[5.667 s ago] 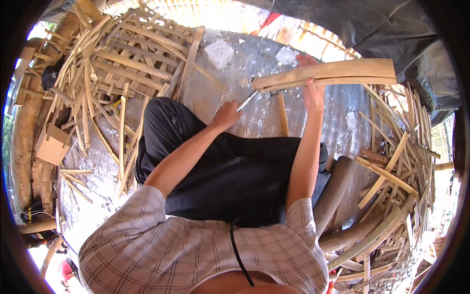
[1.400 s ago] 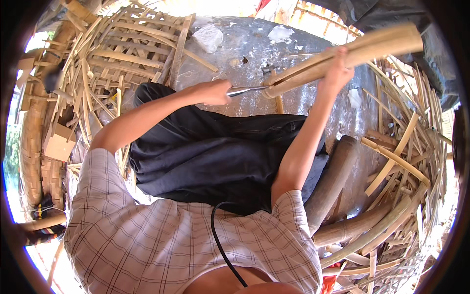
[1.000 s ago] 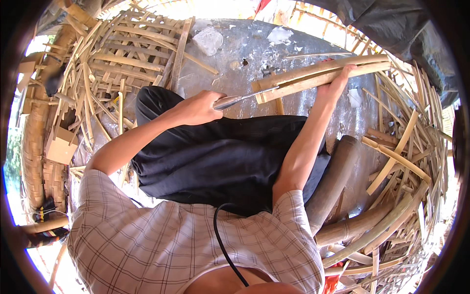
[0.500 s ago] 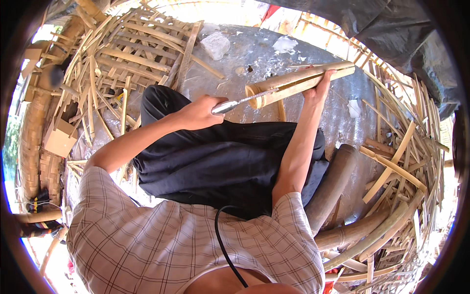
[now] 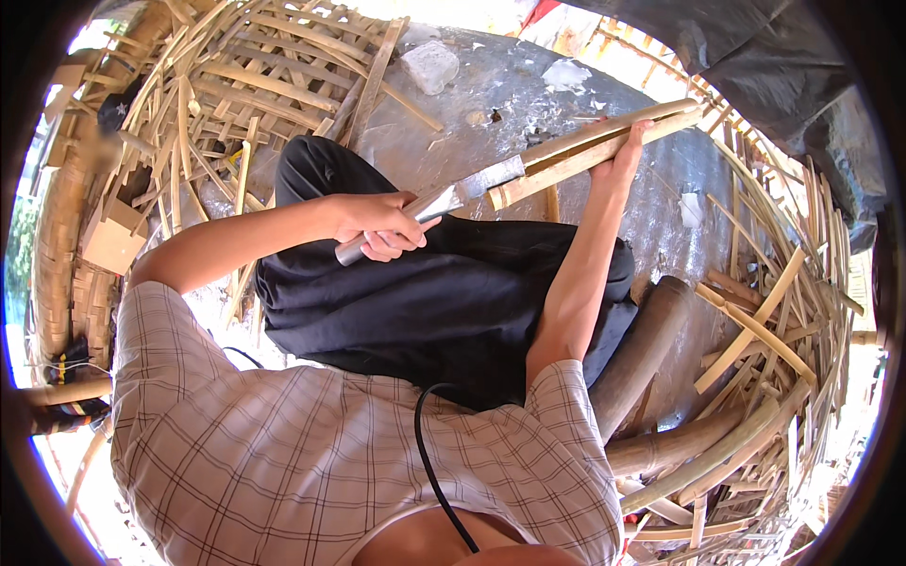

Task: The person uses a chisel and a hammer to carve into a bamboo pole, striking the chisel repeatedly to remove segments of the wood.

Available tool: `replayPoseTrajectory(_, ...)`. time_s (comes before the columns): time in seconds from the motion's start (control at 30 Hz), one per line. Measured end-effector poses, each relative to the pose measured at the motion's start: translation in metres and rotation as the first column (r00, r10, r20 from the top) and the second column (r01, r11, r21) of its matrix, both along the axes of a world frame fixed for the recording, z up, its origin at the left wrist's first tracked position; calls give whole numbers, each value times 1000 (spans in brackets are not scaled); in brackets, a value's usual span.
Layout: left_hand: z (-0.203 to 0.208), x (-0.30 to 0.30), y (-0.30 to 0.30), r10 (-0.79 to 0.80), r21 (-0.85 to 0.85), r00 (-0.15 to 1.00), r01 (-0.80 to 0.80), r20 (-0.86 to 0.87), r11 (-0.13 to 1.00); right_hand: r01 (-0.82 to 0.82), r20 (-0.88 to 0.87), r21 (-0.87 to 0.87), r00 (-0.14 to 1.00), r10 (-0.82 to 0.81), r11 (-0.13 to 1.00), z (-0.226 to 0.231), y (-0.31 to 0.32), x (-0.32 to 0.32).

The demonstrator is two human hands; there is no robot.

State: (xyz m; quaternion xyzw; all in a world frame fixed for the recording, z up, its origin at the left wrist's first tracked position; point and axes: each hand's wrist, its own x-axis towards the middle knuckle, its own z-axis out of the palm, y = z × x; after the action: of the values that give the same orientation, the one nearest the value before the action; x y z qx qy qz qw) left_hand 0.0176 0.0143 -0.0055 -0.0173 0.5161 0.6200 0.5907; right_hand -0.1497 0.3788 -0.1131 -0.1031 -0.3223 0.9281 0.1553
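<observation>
My left hand [image 5: 385, 226] is closed around the metal handle of a knife [image 5: 493, 176]. The broad face of its blade shows, and its far end sits at the near end of a split bamboo piece [image 5: 576, 170]. A long gap runs between the two bamboo halves, which lie close together towards the far end. My right hand [image 5: 618, 151] grips the bamboo from below near its middle, with fingertips showing on both sides. The bamboo is held tilted, its far end up and to the right, above my crossed legs in dark trousers [image 5: 425, 283].
A lattice of bamboo strips [image 5: 274, 80] lies at the far left. Thick bamboo poles [image 5: 646, 354] and heaped strips [image 5: 755, 330] lie to my right. A grey metal sheet [image 5: 510, 80] with white lumps spreads ahead. A dark tarp [image 5: 764, 57] hangs at the upper right.
The knife has turned from edge-on to showing its broad face, and my left hand has rotated and shifted slightly left. The gap between the bamboo halves looks wider.
</observation>
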Motion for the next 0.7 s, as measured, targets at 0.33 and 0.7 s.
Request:
replayPoseTrajectory(0.33, -24, 47, -27, 252, -26, 966, -251, 58, 968, 185, -90, 3, 979, -184, 983, 24, 52, 26)
replayPoseTrajectory(0.7, -22, -56, -3, 470, 72, 789, -484, -395, 872, 73, -150, 44, 987, -65, 996, 34, 14, 24)
